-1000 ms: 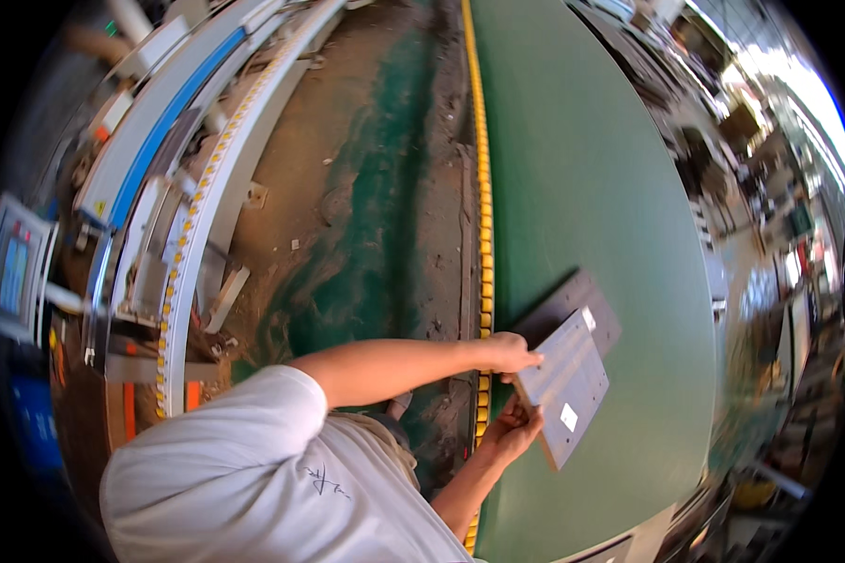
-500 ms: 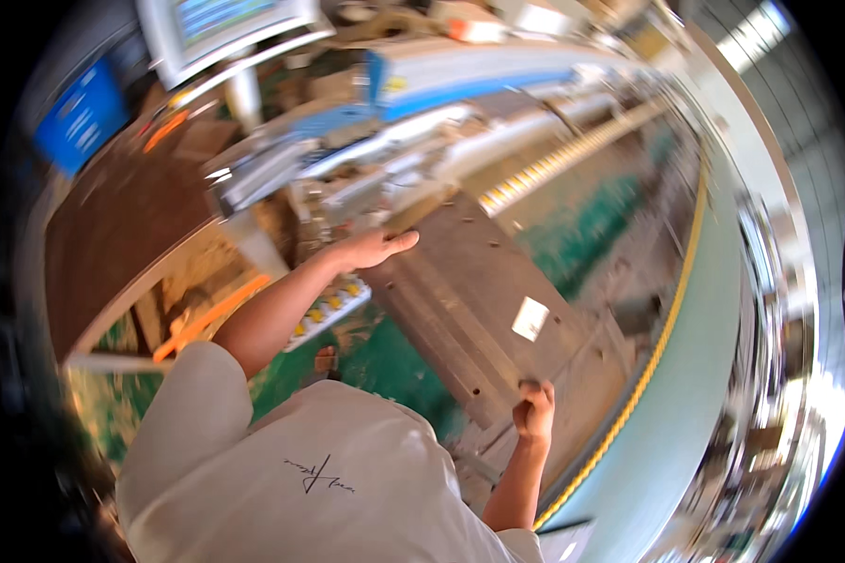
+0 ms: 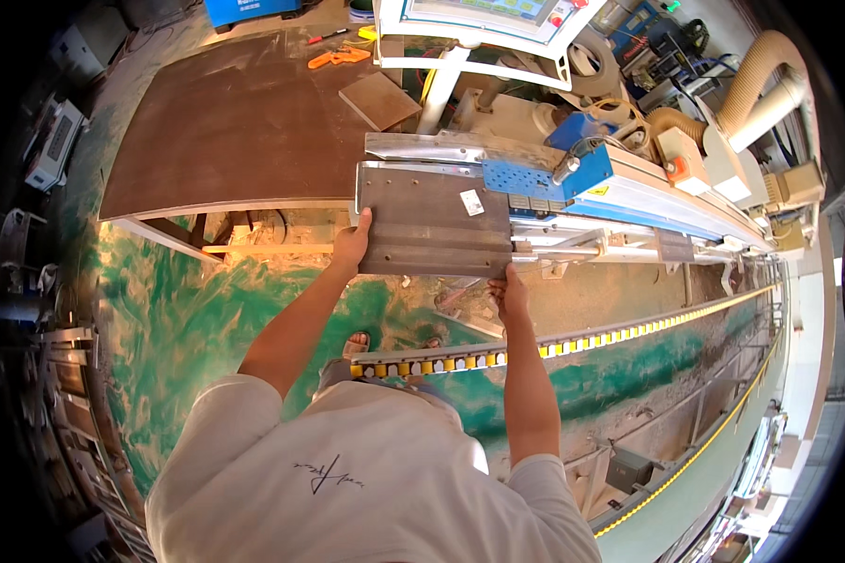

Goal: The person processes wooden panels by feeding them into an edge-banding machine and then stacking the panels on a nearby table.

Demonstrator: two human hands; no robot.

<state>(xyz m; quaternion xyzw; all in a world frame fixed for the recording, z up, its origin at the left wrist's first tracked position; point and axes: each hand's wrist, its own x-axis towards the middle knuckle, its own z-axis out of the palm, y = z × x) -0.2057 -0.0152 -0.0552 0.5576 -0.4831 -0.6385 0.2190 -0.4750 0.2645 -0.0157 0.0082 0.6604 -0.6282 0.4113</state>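
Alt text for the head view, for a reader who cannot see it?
A person holds a flat brown panel on a machine bed, left hand at its left edge, right hand at its near edge. A brown worktable stands left.

The floor (image 3: 188,310) is green, worn and dusty, with bare brown patches. A big brown table (image 3: 235,122) stands at upper left, an orange tool (image 3: 338,58) lying on it. A long machine (image 3: 629,197) with blue parts runs to the right, a control screen (image 3: 479,14) on a white post above it. Tan ducting (image 3: 756,75) curves at upper right. A yellow-studded roller rail (image 3: 582,342) crosses the floor. Light is bright and warm.
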